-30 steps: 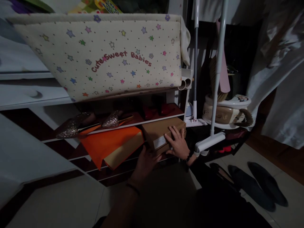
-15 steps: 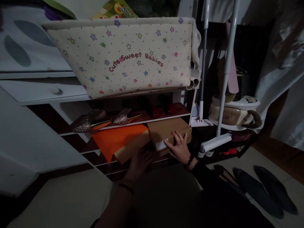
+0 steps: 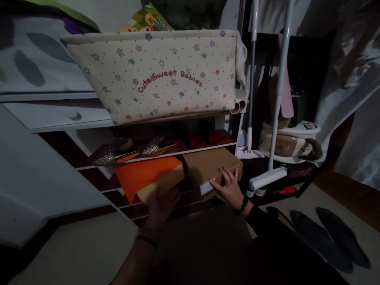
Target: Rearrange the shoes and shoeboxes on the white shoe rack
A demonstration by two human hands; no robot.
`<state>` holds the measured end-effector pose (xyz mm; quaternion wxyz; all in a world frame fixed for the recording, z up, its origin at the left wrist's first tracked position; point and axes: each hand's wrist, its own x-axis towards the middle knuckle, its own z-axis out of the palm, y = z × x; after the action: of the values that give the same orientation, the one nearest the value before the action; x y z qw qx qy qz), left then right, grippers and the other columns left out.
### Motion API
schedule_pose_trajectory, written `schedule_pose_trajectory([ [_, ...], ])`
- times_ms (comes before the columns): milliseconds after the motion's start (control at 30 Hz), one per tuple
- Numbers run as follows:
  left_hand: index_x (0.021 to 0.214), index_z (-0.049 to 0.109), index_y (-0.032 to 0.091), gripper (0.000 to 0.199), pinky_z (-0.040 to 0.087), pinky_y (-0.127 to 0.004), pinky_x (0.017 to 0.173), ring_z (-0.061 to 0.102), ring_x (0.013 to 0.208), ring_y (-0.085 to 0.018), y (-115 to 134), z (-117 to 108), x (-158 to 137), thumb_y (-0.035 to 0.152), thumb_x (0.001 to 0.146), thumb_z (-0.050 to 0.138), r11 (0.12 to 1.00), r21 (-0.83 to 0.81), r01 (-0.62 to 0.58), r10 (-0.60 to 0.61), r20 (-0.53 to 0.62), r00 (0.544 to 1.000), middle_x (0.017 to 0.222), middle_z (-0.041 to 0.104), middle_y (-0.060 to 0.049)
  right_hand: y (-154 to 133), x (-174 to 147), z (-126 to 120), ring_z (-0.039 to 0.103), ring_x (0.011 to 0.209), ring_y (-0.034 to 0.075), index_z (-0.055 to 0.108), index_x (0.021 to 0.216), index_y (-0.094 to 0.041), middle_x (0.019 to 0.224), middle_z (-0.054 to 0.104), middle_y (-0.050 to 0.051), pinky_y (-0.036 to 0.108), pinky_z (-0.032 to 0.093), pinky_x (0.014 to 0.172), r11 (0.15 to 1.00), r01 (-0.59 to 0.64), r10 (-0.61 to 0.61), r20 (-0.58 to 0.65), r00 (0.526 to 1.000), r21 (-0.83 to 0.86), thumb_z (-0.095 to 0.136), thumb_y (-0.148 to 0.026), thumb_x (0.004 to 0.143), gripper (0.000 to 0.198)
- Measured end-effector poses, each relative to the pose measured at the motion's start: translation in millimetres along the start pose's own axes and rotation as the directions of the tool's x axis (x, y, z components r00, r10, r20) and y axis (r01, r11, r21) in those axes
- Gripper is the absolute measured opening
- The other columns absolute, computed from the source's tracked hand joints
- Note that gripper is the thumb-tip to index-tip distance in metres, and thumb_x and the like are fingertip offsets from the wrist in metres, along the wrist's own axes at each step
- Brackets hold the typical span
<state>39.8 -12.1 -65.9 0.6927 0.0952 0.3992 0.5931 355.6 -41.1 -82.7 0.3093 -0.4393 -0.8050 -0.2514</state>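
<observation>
R hand [image 3: 230,192] on brown box [image 3: 211,163], L hand [image 3: 162,205] nr orange box [image 3: 150,170]

Brown box: plain cardbd, rectangular, flat top, lid on, so contents hidden. White label [image 3: 206,187] on the end facing the person; print too small/dim to read. Box is below the upper shelf [image 3: 190,151] of the rack, R of the orange box w/ a dark gap btwn, near end sticking out past the shelf edge. Lies flat, set at an angle to the rack. What's directly under it: can't tell.

Orange box: bright orange top, tan long side toward the person, also set at an angle; contents not visible.

Upper shelf holds glittery shoes [image 3: 151,147] at L & red shoes [image 3: 212,136] farther R, partly in shadow. Above: cream fabric bin [image 3: 178,75], star print, lettering "Cute Sweet Babies". Yellow-green packet [image 3: 151,19] shows over its rim; in or behind, can't tell. White drawer [image 3: 56,113] w/ round knob to the L, closed.

R hand: fingers apart, slightly bent, tips on box top nr its R front corner, thumb out toward the label; resting on it, not wrapped round. Black bead bracelet [image 3: 244,205] on wrist.

L hand: in shadow, fingers apart & extended, in front of the orange box's tan side. Contact: can't tell. Dark band [image 3: 147,239] on wrist.
</observation>
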Motion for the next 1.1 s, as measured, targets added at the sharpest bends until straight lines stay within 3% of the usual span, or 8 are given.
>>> schedule_pose_trajectory([
  [333,0.113,0.063,0.023,0.028,0.059,-0.052,0.1,0.068,0.121,-0.032,24.6,-16.5,-9.9,0.042,0.098,0.048,0.984,-0.065,-0.166,0.164,-0.034,0.986,0.127,0.068,-0.017,-1.3,1.8,0.6,0.032,0.148,0.045,0.046,0.152,-0.043,0.165,0.027,0.014,0.086,0.022,0.112,1.0,-0.021,0.021,0.022,1.0,0.003,0.083,-0.024,0.079,0.085],
  [533,0.126,0.06,0.019,0.038,0.058,-0.047,0.104,0.066,0.125,-0.03,23.1,-17.1,-10.0,0.044,0.099,0.048,0.991,-0.042,-0.129,0.125,-0.088,0.988,0.123,0.067,-0.018,-0.8,1.7,2.6,0.032,0.148,0.046,0.048,0.151,-0.041,0.166,0.023,0.015,0.087,0.021,0.112,1.0,-0.008,0.008,0.003,1.0,0.017,0.083,-0.022,0.078,0.084],
  [700,0.14,0.053,0.016,0.046,0.059,-0.045,0.102,0.06,0.136,-0.03,17.2,-11.5,-9.2,0.039,0.101,0.047,0.999,-0.017,-0.05,0.048,-0.102,0.994,0.136,0.062,-0.022,-0.9,3.2,0.5,0.029,0.148,0.048,0.044,0.155,-0.04,0.166,0.023,0.017,0.087,0.019,0.112,1.0,-0.006,0.006,0.033,0.999,0.016,0.083,-0.023,0.076,0.089],
  [900,0.145,0.05,0.022,0.049,0.055,-0.05,0.106,0.066,0.129,-0.03,4.9,-2.4,-7.2,0.022,0.096,0.051,0.999,0.03,0.026,-0.024,-0.072,0.997,0.143,0.06,-0.022,-13.7,-6.9,-26.3,0.032,0.145,0.048,0.041,0.156,-0.045,0.164,0.025,0.013,0.088,0.018,0.111,0.998,0.039,-0.04,0.021,0.999,0.052,0.081,-0.029,0.074,0.092],
  [1100,0.108,0.063,0.019,0.016,0.061,-0.046,0.089,0.076,0.095,-0.027,-11.2,-1.5,-4.6,0.018,0.094,0.055,0.988,0.131,0.084,-0.087,0.014,0.996,0.107,0.072,-0.014,-14.1,-27.9,-70.1,0.038,0.141,0.045,0.035,0.156,-0.049,0.165,0.022,0.011,0.086,0.019,0.113,0.987,0.099,-0.099,-0.013,0.995,0.122,0.08,-0.027,0.072,0.098],
])
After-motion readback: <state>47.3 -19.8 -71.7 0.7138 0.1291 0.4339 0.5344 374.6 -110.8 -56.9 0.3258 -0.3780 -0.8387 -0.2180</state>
